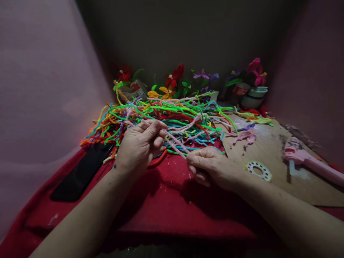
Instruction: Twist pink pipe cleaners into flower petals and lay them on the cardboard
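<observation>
A big tangled heap of pipe cleaners (172, 114) in many colours lies on the red cloth (166, 200) in front of me. My left hand (141, 145) is closed, pinching the upper end of a pale pink pipe cleaner (176, 143) at the heap's near edge. My right hand (211, 166) is closed in a pinch on the lower end of the same pink pipe cleaner, which runs slanted between both hands.
A black flat case (80, 172) lies left on the cloth. On the brown board (268, 172) at right are a white ring (258, 170), pink pipe cleaner pieces (243, 137) and a pink glue gun (309, 159). Finished pipe cleaner flowers (174, 80) and a pot (254, 96) stand behind.
</observation>
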